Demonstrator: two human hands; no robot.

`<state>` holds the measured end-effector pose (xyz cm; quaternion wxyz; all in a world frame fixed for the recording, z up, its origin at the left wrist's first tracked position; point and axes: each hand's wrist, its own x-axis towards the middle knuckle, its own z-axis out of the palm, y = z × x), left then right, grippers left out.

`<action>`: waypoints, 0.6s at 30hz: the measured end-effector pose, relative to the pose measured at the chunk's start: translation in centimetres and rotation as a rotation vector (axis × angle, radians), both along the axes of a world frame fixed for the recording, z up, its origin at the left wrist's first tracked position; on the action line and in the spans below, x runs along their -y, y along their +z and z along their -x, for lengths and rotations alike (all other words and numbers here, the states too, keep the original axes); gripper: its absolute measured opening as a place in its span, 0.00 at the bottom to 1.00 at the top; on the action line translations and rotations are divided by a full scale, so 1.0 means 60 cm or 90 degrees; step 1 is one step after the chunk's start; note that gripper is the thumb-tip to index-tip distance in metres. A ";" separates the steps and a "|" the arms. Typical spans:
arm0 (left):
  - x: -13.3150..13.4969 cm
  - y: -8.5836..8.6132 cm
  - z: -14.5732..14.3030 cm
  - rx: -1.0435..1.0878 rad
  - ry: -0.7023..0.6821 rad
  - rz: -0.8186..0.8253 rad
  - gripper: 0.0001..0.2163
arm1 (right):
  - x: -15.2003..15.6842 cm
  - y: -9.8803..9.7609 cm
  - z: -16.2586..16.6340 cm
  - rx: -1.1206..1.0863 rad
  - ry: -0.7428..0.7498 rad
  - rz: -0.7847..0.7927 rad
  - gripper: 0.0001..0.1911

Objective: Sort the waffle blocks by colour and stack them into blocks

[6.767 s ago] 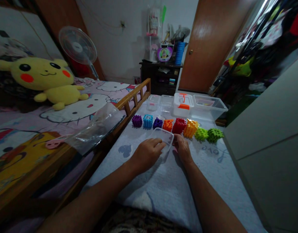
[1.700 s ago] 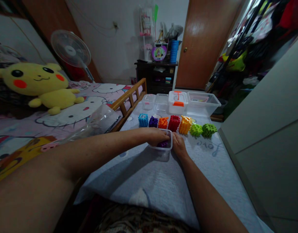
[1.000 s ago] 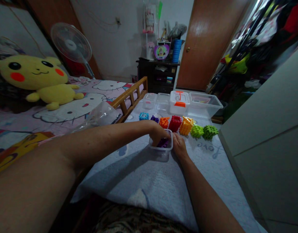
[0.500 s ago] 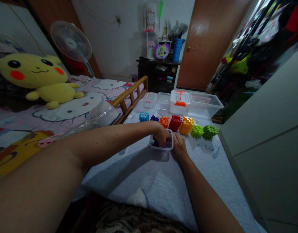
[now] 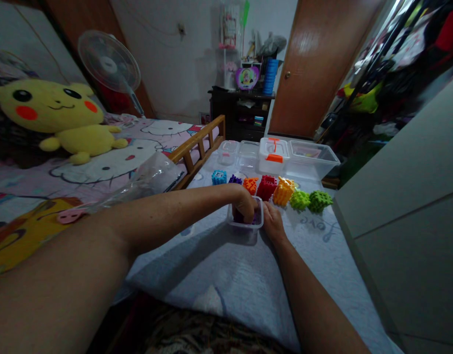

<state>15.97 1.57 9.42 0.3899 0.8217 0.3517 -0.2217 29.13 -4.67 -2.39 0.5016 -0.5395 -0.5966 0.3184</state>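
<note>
A small clear plastic tub (image 5: 245,231) stands on the pale blanket. My left hand (image 5: 245,204) reaches down into it, fingers curled on a purple toy block (image 5: 240,217) that shows only partly. My right hand (image 5: 273,223) grips the tub's right wall and steadies it. Just beyond the tub runs a row of spiky toy blocks: blue (image 5: 219,177), purple (image 5: 234,179), orange (image 5: 250,185), red (image 5: 267,187), yellow-orange (image 5: 283,191) and two green ones (image 5: 299,199) (image 5: 319,200).
Several clear containers (image 5: 312,158), one with an orange latch (image 5: 273,153), sit behind the row. A wooden bed rail (image 5: 197,146) and a crumpled plastic bag (image 5: 150,180) lie left. A grey cabinet side (image 5: 403,206) stands right. A yellow plush (image 5: 60,115) lies on the bed.
The leftmost purple block left the row and went into the tub with my left hand, which has pushed deeper into it. My right hand has stayed on the tub's side.
</note>
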 end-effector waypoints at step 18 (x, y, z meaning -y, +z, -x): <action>0.008 -0.010 -0.003 -0.060 0.019 0.080 0.06 | 0.001 0.010 0.000 -0.012 0.009 0.001 0.20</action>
